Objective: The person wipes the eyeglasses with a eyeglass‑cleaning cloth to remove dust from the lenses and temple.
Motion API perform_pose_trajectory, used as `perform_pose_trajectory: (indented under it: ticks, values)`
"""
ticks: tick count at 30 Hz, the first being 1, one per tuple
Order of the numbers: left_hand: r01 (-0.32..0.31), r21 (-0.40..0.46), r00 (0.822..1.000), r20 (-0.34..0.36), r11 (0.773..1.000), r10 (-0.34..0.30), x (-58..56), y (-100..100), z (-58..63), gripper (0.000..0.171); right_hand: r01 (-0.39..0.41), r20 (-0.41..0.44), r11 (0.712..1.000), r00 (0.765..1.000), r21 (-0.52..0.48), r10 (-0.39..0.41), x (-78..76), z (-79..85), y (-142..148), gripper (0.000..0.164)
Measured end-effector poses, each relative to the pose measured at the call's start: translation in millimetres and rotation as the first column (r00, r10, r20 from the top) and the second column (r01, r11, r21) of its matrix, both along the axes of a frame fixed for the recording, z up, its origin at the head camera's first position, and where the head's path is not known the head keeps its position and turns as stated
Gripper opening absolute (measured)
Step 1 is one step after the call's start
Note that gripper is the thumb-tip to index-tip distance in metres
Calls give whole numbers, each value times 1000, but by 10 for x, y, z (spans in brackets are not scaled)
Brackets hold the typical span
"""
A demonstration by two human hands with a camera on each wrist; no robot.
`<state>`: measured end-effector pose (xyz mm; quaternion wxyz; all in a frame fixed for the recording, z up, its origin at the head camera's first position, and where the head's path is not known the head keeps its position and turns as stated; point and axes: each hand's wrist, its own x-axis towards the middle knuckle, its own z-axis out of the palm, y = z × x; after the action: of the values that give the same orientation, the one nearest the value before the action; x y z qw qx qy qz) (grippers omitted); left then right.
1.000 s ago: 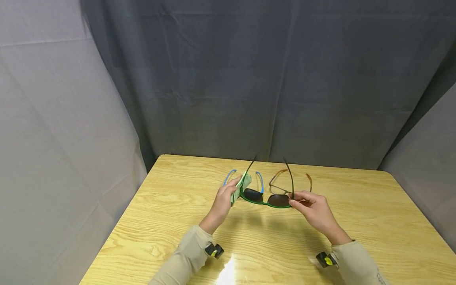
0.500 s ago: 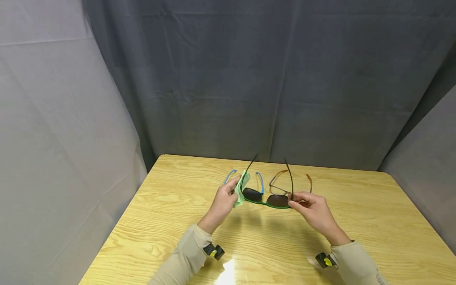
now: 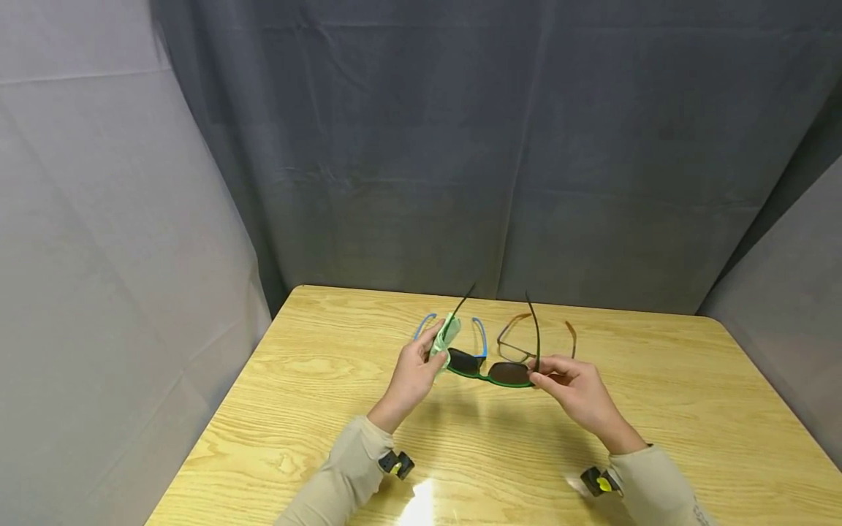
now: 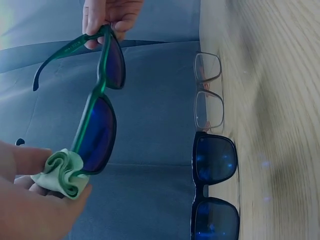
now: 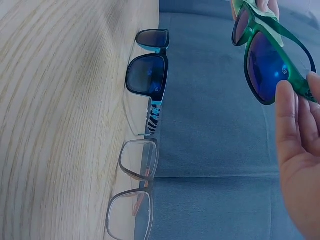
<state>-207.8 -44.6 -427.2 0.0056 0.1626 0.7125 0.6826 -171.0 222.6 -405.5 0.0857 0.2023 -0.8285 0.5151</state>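
Note:
Green-framed sunglasses (image 3: 509, 374) with dark lenses are held above the table, their temples unfolded and pointing away. My left hand (image 3: 409, 380) pinches a folded light green cloth (image 3: 448, 334) around the hinge corner at the left end of the frame. In the left wrist view the bunched cloth (image 4: 64, 172) sits between thumb and fingers, against the frame's end. My right hand (image 3: 579, 391) pinches the other hinge corner between thumb and fingers. In the right wrist view the fingers (image 5: 287, 115) lie against the edge of a blue-tinted lens (image 5: 267, 67).
Behind the held pair, sunglasses with blue temples (image 3: 480, 336) and clear-lens eyeglasses with brown temple tips (image 3: 516, 352) lie side by side on the wooden table (image 3: 296, 409). A dark curtain (image 3: 395, 183) hangs behind the table; pale curtains stand at both sides.
The cloth in my left hand has shifted and bunched around the left corner and temple. The sunglasses have moved slightly left; my right hand keeps its grip.

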Motion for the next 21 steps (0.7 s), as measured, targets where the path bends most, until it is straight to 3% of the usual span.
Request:
perform_pose_trajectory:
  ticks: [5,10,14,17,21]
  values:
    - [-32,-65,999,-29,997,30,0,5,-31,53,-11,-21,1000,1000,3,11,-5,-12,9,15]
    - [-21,-128,994,-111,992,7,-29,7,-93,51,-1,-44,1000,999,5,1,6,8,-13,15]
    - [-24,-183,993,-118,983,2,-26,0,-128,53,14,-57,1000,998,6,-14,19,3,-36,15]
    - [-72,-245,989,-145,967,38,-21,2,-139,51,8,-67,1000,998,-2,-9,31,-13,-51,15]
    - [-175,-330,973,-201,928,112,-4,18,-135,38,-14,-108,1000,994,-4,14,48,-21,-74,17]
